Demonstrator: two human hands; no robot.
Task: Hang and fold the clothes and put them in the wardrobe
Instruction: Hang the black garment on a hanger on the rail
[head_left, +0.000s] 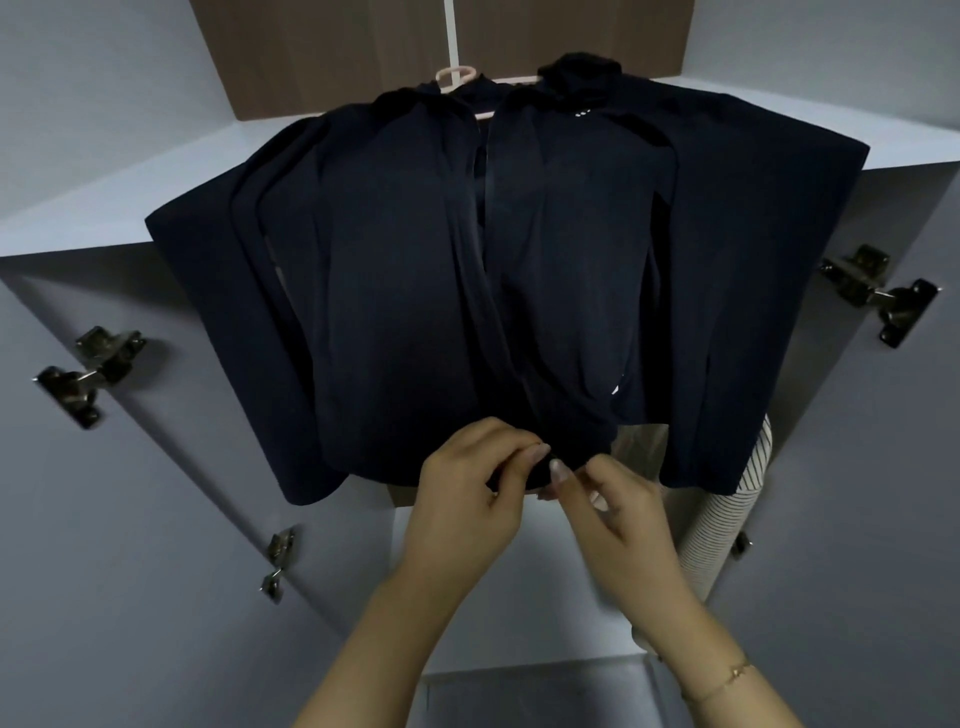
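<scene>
Wardrobe (130, 197) is seen open, smooth matte grey panels, doors swung out left and right, with a brown wood-grain panel (322, 57) at the top back. A dark navy jacket (405, 270) is hung inside on a pale pink hanger (454, 78) from a white rail (451, 31); the fabric is soft, thin, draped in long vertical folds, front open with a slim slit down the middle, sleeves hanging broad and flat at both sides. A striped white garment (727, 519), fine dark lines, rounded shape, is seen just beside the jacket's right sleeve, partly hidden. Left hand (467, 499) and right hand (613, 509) are held together at the jacket's bottom hem, centre front. The left thumb and fingers are curled in and pinch the dark hem; the right fingertips (558, 470) are pressed together on the same bunched edge, the rest of that hand blurred. Metal hinges (88, 374), shiny and blocky, are fixed on the left door, others (878, 296) on the right. A thin gold bracelet (727, 678) is worn on the right wrist.
</scene>
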